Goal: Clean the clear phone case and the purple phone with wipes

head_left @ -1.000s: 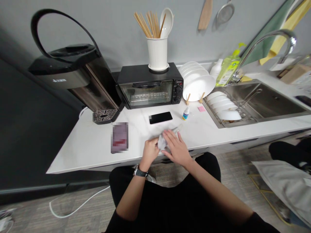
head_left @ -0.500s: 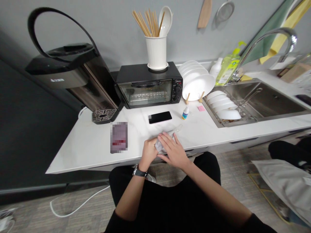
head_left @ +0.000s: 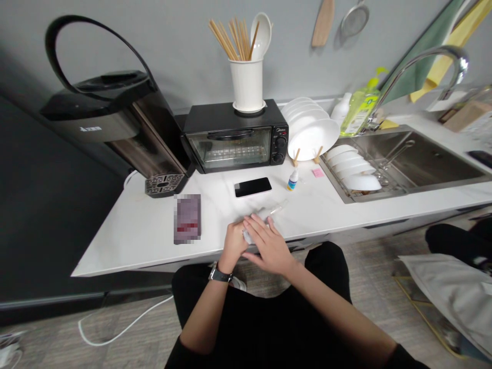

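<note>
Clear slender piece (head_left: 277, 208) pointed two o'clock from grey cloth (head_left: 248, 237) under nearer right hand (head_left: 269, 250), fingers laid together; left hand (head_left: 234, 241) curled, either pinch hidden, couldn't tell.

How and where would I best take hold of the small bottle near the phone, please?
Probably pinch the small bottle around its labelled body, coming from the near side: it stands upright, slim enough for thumb and fingers, with the plates behind it and the phone to its left.
</note>
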`<state>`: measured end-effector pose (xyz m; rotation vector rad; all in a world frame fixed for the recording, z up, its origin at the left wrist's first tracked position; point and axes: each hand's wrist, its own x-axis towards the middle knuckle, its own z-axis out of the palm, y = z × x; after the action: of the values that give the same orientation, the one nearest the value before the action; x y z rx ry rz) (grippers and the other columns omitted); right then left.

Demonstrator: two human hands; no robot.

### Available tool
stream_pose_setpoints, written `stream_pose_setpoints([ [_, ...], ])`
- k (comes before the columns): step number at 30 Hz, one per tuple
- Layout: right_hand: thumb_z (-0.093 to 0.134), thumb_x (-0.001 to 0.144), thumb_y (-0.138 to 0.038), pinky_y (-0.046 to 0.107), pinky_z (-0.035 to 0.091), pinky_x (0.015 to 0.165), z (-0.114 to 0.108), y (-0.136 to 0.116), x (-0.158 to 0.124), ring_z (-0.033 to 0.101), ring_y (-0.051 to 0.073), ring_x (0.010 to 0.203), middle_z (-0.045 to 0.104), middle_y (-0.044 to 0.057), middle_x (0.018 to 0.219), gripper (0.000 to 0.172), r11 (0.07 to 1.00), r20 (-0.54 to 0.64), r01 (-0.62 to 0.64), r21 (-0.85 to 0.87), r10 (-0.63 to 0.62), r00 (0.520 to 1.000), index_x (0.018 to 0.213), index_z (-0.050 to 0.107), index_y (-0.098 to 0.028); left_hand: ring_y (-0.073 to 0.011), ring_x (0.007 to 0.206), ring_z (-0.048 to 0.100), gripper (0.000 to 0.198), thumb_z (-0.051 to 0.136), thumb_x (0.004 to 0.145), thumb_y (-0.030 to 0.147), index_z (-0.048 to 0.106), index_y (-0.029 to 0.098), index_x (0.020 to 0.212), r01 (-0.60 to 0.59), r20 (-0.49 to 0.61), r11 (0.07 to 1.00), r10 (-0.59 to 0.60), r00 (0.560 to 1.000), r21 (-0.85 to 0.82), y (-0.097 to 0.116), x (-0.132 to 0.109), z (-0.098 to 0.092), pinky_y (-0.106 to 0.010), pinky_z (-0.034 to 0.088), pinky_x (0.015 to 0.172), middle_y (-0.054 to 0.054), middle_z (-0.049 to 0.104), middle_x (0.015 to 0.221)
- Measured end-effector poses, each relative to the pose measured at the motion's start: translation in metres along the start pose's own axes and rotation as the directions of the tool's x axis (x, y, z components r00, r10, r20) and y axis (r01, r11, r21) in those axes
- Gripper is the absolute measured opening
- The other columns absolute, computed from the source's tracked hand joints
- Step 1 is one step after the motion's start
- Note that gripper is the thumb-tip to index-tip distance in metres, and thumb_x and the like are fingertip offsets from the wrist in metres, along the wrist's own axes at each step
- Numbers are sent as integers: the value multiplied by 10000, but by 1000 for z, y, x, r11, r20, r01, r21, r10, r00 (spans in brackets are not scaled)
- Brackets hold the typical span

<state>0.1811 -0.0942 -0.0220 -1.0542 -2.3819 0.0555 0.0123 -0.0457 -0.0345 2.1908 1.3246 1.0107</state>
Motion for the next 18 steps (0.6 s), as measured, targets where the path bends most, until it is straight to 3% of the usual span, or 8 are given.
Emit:
stream_pose_setpoints([
  [2,456,1058,-536,595,226,1295,-6,17,-3,295,313,1591,385,171,1675,804,999,-17,-42,-25,41,999,1686,162,-130,-166,628,690,233,548,884,117,731,174,751,10,-9,1000,-10,1000,-7,2,0,0,-253,534,646,-42,775,731],
  [6,464,1061,-488,637,276,1262,-25,65,-12,283,346,1592,391,170,1673,786,966,-150,-253,-49,243,958,1695,129,-165,-200,953,779,289,532,997,197,786,221,1133,-6,-19,995,4,1000,-98,7,1,3,-290,592,883,-58,823,1100],
  [8,477,1054,-491,664,284,1248,-27,70,-12,245,370,1601,399,171,1667,787,953,-192,-300,-33,289,938,1692,147,-169,-204,1014,776,309,536,1010,212,769,236,1212,-15,-13,992,13,1000,-127,7,2,5,-301,590,930,-60,809,1170],
  [11,499,1039,-517,667,278,1251,-16,44,-7,188,378,1616,396,177,1668,822,975,-146,-224,-5,220,964,1686,164,-137,-201,894,775,313,534,958,143,783,203,1137,1,-19,997,-3,1000,-83,4,2,6,-298,595,857,-71,826,1054],
  [15,487,1037,-557,594,260,1286,1,-2,2,222,326,1613,364,175,1686,853,998,-30,-54,39,55,998,1679,164,-97,-168,573,658,211,566,821,97,698,178,678,6,4,1000,-6,1000,2,-3,2,2,-254,521,606,-39,731,646],
  [18,481,1043,-546,597,230,1295,-4,6,2,279,315,1596,385,171,1676,831,999,-17,-47,18,47,999,1683,165,-120,-163,574,654,211,558,836,105,693,177,690,10,1,1000,-10,1000,2,-1,1,0,-248,513,601,-36,731,649],
])
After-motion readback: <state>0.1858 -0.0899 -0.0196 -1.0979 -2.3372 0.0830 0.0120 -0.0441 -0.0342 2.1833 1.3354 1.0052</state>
